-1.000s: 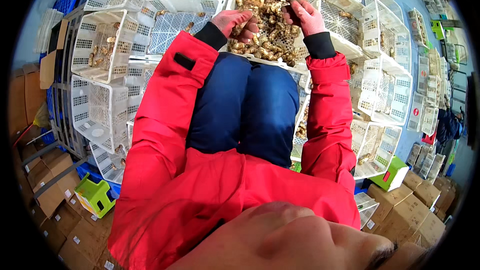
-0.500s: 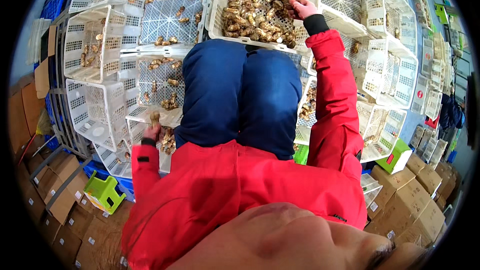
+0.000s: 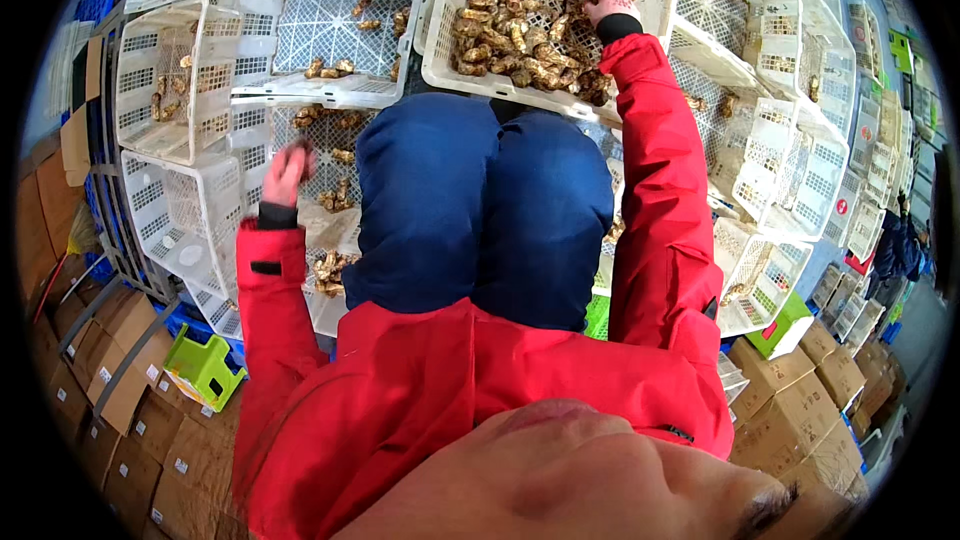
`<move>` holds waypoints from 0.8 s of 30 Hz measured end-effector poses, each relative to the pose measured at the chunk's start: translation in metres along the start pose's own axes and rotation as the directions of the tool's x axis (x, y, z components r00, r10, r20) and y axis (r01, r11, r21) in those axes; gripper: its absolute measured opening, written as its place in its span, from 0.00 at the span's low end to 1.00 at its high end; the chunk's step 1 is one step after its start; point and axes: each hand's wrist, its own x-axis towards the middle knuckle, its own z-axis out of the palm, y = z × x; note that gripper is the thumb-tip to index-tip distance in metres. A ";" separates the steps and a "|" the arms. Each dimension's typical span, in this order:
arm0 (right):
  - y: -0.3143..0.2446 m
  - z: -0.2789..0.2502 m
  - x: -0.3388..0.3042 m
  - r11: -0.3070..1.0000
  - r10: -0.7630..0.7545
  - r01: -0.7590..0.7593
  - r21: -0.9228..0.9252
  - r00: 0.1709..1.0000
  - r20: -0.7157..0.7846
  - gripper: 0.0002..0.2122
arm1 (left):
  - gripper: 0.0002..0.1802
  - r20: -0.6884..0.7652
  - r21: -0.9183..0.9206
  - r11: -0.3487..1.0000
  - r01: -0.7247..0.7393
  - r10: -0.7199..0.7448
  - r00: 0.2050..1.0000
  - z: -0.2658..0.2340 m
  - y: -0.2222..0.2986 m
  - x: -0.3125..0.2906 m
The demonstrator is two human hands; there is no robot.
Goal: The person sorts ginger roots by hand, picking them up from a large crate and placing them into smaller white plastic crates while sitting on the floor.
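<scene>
A: The floor around us is crowded like a storeroom; cardboard boxes (image 3: 150, 460) and a green plastic stool (image 3: 205, 370) sit near eight o'clock; what comes next?

B: At ten o'clock the left hand (image 3: 287, 172) hangs over a white crate (image 3: 257, 135); its fingers look curled, yet blur keeps us from telling whether they pinch anything.

A: And the mushrooms (image 3: 545, 52)?

B: We see a few scattered in that crate; a thick heap fills much of the shallow white tray (image 3: 500, 92) at twelve o'clock, just past the knees.

A: How would we expect them to handle?

B: Light and firm, we judge, with little slip, though caps may bruise or snap; we would favour the thick stem, held softly.

A: The right hand (image 3: 610, 6)?

B: At one o'clock, fingers bent down among the mushrooms; their tips are hidden, so we cannot tell whether they close on one; farther right, between two and three, stands a mesh-walled crate (image 3: 765, 145).
</scene>
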 end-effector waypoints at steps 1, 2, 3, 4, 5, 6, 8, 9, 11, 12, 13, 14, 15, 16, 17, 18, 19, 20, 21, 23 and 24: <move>0.018 0.010 0.004 1.000 -0.013 0.012 0.012 0.998 0.056 0.22 | 0.14 0.122 0.088 0.990 -0.109 0.098 0.988 0.026 0.044 0.021; 0.011 0.014 0.004 1.000 0.008 -0.005 -0.022 0.992 0.125 0.23 | 0.14 0.176 0.124 0.964 -0.234 0.211 0.961 0.051 0.077 0.032; 0.000 0.015 0.002 0.998 0.035 -0.024 -0.061 0.982 0.186 0.24 | 0.14 0.088 -0.049 0.981 -0.188 0.192 0.977 0.080 0.106 0.043; -0.006 0.020 0.000 0.997 0.043 -0.034 -0.064 0.988 0.145 0.25 | 0.16 0.202 -0.117 0.970 -0.214 0.234 0.951 0.094 0.124 0.060; -0.003 0.025 -0.001 0.995 0.099 -0.095 -0.039 0.987 0.125 0.24 | 0.17 0.210 -0.079 0.960 -0.268 0.279 0.937 0.126 0.150 0.062; -0.011 0.020 0.001 0.990 0.126 -0.116 -0.076 0.981 0.145 0.24 | 0.17 0.274 -0.101 0.948 -0.301 0.318 0.908 0.143 0.166 0.067; -0.041 0.006 0.000 0.972 0.190 -0.152 -0.179 0.956 0.225 0.24 | 0.18 0.403 -0.189 0.888 -0.420 0.460 0.791 0.171 0.186 0.065; -0.052 0.002 -0.003 0.955 0.234 -0.165 -0.249 0.931 0.281 0.24 | 0.19 0.463 -0.219 0.875 -0.433 0.483 0.743 0.185 0.198 0.052; -0.026 0.013 0.000 0.955 0.258 -0.223 -0.197 0.951 0.173 0.20 | 0.19 0.554 -0.086 0.876 -0.474 0.438 0.708 0.215 0.212 0.037; -0.005 0.020 0.006 0.970 0.204 -0.180 -0.165 0.969 0.138 0.18 | 0.18 0.579 -0.064 0.883 -0.465 0.412 0.703 0.226 0.215 0.034; -0.006 0.015 0.005 0.984 0.129 -0.114 -0.133 0.986 0.107 0.16 | 0.18 0.586 -0.036 0.891 -0.453 0.386 0.712 0.229 0.216 0.031; -0.006 0.012 0.000 0.995 0.095 -0.092 -0.036 0.993 0.071 0.14 | 0.18 0.594 -0.007 0.897 -0.441 0.359 0.720 0.231 0.217 0.028; -0.001 0.005 -0.005 0.998 0.063 -0.063 -0.005 0.992 0.110 0.16 | 0.18 0.589 -0.048 0.907 -0.418 0.364 0.721 0.232 0.216 0.026; -0.002 -0.002 -0.011 0.999 0.047 -0.047 0.000 0.998 0.031 0.17 | 0.18 0.584 -0.094 0.911 -0.401 0.376 0.719 0.232 0.217 0.028; -0.003 -0.011 -0.017 0.999 0.033 -0.033 0.003 0.998 -0.049 0.18 | 0.18 0.581 -0.139 0.913 -0.383 0.388 0.716 0.233 0.217 0.030; 0.003 -0.021 -0.023 0.990 0.006 0.003 0.144 0.998 -0.060 0.22 | 0.18 0.599 -0.162 0.904 -0.396 0.409 0.688 0.234 0.217 0.034; -0.008 -0.039 -0.035 0.939 0.006 0.014 0.344 0.998 -0.058 0.22 | 0.20 0.574 -0.131 0.912 -0.389 0.389 0.720 0.237 0.219 0.034; -0.012 -0.057 -0.049 0.835 -0.019 0.053 0.547 0.997 -0.068 0.20 | 0.21 0.530 -0.118 0.885 -0.450 0.439 0.725 0.244 0.216 0.036; -0.016 -0.075 -0.064 0.688 -0.042 0.092 0.720 0.995 -0.086 0.19 | 0.23 0.486 -0.104 0.854 -0.511 0.491 0.723 0.254 0.210 0.041; -0.036 -0.115 -0.098 0.592 -0.125 0.328 0.736 0.940 -0.318 0.18 | 0.27 0.381 0.158 0.824 -0.545 0.458 0.803 0.284 0.202 0.050; -0.044 -0.124 -0.109 0.635 -0.212 0.496 0.592 0.849 -0.484 0.19 | 0.28 0.437 0.159 0.859 -0.486 0.381 0.815 0.292 0.184 0.072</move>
